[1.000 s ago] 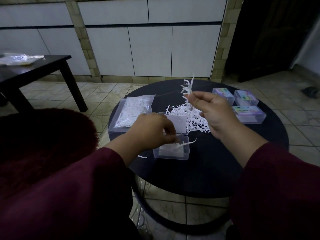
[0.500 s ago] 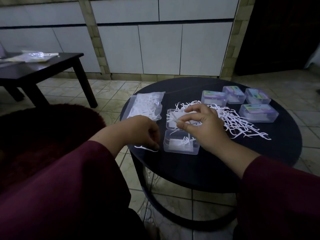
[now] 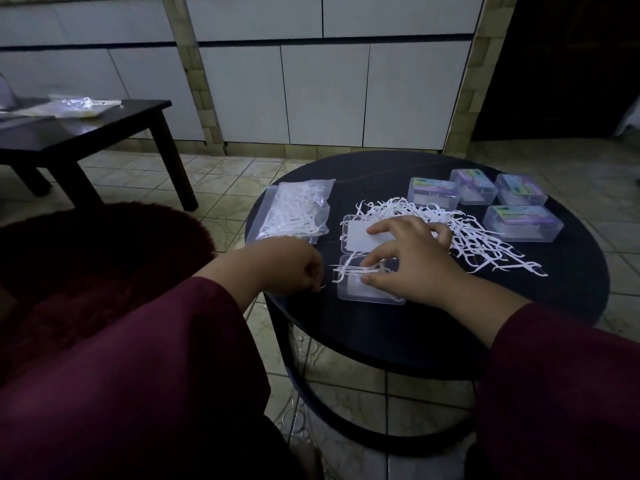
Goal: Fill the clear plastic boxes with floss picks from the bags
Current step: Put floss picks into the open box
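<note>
A few white plastic floss picks (image 3: 353,270) are pinched by the right hand (image 3: 412,261) over the open clear plastic box (image 3: 367,289) (near the round black table's (image 3: 433,327) front edge). Left of the box, the left hand (image 3: 294,268) is curled; its hold cannot be told.

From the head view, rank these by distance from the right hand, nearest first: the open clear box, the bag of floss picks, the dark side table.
1. Open clear box: directly under the right hand, whose fingers pinch floss picks over it.
2. Bag of floss picks: to its left on the round table, beyond the left hand.
3. Dark side table: far left, across the floor.
</note>
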